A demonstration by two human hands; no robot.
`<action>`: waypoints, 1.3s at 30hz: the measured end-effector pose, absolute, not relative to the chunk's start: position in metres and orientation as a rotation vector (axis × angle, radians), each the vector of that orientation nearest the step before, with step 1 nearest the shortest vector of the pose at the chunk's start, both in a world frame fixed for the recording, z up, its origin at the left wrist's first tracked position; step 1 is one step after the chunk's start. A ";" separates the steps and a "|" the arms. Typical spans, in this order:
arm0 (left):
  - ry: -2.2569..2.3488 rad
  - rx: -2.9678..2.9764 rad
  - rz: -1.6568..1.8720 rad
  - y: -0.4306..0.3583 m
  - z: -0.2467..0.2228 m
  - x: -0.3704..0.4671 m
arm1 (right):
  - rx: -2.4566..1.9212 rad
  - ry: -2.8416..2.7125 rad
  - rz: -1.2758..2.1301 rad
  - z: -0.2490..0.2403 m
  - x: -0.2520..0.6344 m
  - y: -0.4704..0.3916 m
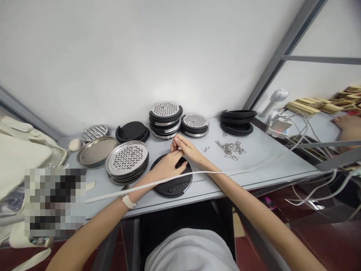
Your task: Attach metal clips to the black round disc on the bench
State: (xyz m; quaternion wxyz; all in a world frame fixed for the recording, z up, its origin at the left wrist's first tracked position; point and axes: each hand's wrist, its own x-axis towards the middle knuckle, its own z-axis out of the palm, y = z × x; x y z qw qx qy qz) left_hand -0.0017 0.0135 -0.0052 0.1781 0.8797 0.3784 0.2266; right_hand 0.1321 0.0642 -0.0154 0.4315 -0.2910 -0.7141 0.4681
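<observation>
My left hand [168,165] rests on a black round disc [172,182] lying flat near the table's front edge. My right hand [187,148] reaches just past it, fingers pinched together near the base of a stack of black-rimmed perforated steel discs [166,118]. The fingertips seem to pinch a small metal clip, but it is too small to tell. Loose metal clips [230,148] lie to the right of my right hand. A white cable [197,174] runs across both forearms.
Perforated steel plates [127,161], plain steel trays [96,150], black lids [132,132] and black rings [237,122] sit along the grey table [276,162]. A cream bag [22,150] lies left. Another person's hand [348,126] works at the far right beside wooden pieces [324,105].
</observation>
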 end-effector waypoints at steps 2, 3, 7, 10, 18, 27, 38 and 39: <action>1.053 2.518 0.637 0.013 -0.005 -0.002 | -0.678 -1.785 1.235 -0.016 0.133 0.065; 1.052 2.528 0.638 0.013 -0.005 -0.002 | -0.670 -1.783 1.243 -0.016 0.133 0.065; 1.104 2.504 0.686 0.014 -0.006 -0.002 | -0.717 -1.751 1.176 -0.019 0.132 0.068; 1.098 2.497 0.730 0.014 -0.007 -0.001 | -0.747 -1.698 1.195 -0.018 0.133 0.069; 1.087 2.561 0.771 0.014 -0.008 -0.002 | -0.662 -1.624 1.243 -0.012 0.142 0.068; 1.129 2.726 0.525 0.011 -0.003 -0.005 | -0.713 -1.736 1.105 -0.013 0.141 0.061; 1.113 2.741 0.509 0.010 -0.001 -0.005 | -0.831 -1.810 0.989 -0.019 0.141 0.063; 1.113 2.737 0.513 0.010 -0.001 -0.005 | -0.843 -1.811 0.978 -0.019 0.141 0.063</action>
